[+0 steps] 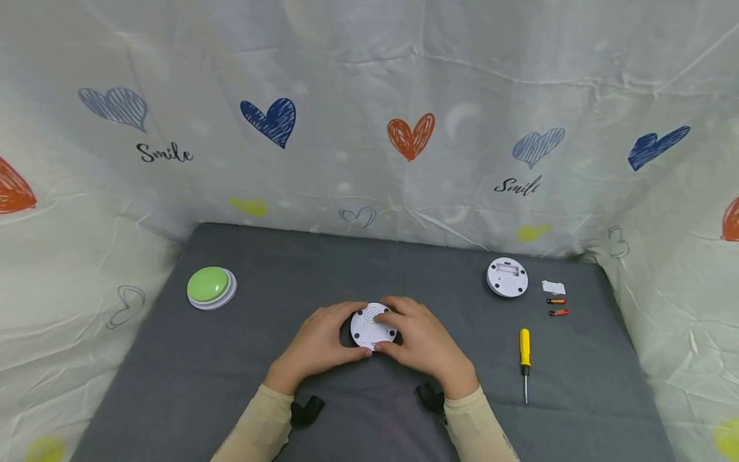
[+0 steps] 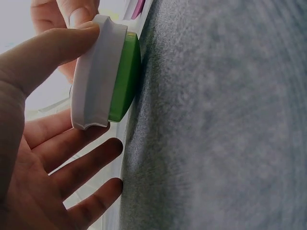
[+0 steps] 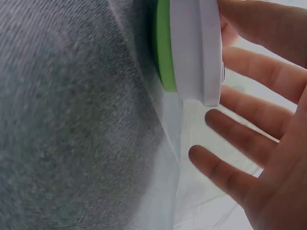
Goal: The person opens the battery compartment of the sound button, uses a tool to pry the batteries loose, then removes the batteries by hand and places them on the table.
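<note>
A person in pale sleeves holds a round white device (image 1: 365, 332) between two bare hands above a gray tabletop (image 1: 439, 276), its green dome (image 2: 125, 79) facing down and its perforated, dark-footed underside up. The left hand (image 1: 322, 337) has its grip clamped on the rim, thumb opposite fingers, two other fingers spread free; the right hand (image 1: 426, 337) has its grip clamped on the facing side, one finger across the underside. Whether the dome touches the cloth cannot be told. Seen from the device, a green-topped button (image 1: 208, 285) sits just past nine o'clock. Between two and three o'clock lies an overturned white unit (image 1: 508, 285), its battery slot exposed, with a white cover (image 1: 553, 287) just beside it. Two small batteries (image 1: 557, 312) lie toward three o'clock, and a yellow-handled screwdriver (image 1: 525, 347) between three and four, tip toward six.
</note>
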### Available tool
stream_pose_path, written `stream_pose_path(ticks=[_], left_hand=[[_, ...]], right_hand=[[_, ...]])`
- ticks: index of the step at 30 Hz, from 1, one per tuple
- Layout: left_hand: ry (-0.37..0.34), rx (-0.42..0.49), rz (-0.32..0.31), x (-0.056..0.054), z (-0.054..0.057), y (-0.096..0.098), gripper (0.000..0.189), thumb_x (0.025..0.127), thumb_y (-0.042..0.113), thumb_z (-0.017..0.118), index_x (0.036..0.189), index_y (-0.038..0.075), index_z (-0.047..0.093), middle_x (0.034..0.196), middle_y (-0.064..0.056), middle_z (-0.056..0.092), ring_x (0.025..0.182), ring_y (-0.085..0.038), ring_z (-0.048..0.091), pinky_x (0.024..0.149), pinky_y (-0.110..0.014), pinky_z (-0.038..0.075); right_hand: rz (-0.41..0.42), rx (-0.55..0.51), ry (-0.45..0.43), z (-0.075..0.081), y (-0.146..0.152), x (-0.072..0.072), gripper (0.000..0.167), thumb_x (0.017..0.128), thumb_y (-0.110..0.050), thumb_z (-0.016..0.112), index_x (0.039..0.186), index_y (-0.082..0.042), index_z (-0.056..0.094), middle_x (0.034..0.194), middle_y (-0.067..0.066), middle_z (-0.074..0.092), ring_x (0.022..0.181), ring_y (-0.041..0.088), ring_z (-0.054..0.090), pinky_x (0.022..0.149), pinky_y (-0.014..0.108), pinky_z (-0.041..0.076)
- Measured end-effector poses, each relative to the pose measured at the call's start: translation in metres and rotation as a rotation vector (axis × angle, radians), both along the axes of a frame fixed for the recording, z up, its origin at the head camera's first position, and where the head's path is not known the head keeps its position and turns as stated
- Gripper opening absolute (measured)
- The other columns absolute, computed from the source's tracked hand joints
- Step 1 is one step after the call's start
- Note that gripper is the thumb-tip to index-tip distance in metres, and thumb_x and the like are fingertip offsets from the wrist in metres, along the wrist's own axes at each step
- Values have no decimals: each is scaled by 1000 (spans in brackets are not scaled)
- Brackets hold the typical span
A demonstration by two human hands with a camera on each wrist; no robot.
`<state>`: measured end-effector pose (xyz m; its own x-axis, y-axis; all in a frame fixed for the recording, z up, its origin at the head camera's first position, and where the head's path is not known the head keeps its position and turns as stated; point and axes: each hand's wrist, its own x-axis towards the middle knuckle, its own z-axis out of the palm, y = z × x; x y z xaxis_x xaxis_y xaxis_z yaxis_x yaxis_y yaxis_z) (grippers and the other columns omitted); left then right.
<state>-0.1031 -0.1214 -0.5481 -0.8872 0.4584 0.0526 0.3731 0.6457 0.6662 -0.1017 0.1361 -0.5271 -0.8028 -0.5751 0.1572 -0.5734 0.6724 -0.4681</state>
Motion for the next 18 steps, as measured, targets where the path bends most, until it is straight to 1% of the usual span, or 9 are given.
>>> stream_pose_path(ticks=[4, 7, 11, 15, 18], left_hand=[[25, -2, 1, -1, 0, 0, 86, 86, 56, 92, 157, 21, 60, 153, -1, 64, 138, -29, 62, 114, -61, 47], [35, -1, 1, -1, -1, 0, 85, 86, 56, 92, 157, 21, 60, 153, 0, 64, 138, -29, 62, 114, -61, 47], [40, 2, 2, 0, -2, 0, 84, 86, 55, 93, 156, 21, 61, 152, -1, 64, 137, -29, 63, 113, -61, 48], [48, 4, 2, 0, -2, 0, 84, 85, 54, 93, 156, 20, 61, 151, -1, 65, 136, -29, 63, 112, -60, 49], [51, 6, 3, 1, -3, 0, 84, 86, 54, 93, 156, 21, 61, 151, -1, 65, 136, -28, 64, 112, -60, 49]], right_hand=[[40, 11, 56, 2, -1, 0, 38, 95, -31, 89, 130, -18, 81, 154, 7, 60, 144, 27, 55, 116, 52, 48], [61, 18, 96, 2, -1, 0, 33, 95, -26, 88, 126, -17, 82, 153, 6, 61, 144, 26, 55, 115, 51, 49], [93, 35, 177, 1, -3, 1, 26, 95, -21, 86, 121, -16, 84, 147, 6, 66, 138, 26, 60, 112, 50, 51], [119, 69, 262, 0, -6, 2, 21, 95, -21, 85, 116, -16, 85, 140, 4, 70, 132, 24, 64, 111, 48, 51], [126, 113, 310, 0, -9, 4, 20, 95, -22, 85, 114, -17, 85, 138, 3, 72, 130, 23, 65, 111, 46, 51]])
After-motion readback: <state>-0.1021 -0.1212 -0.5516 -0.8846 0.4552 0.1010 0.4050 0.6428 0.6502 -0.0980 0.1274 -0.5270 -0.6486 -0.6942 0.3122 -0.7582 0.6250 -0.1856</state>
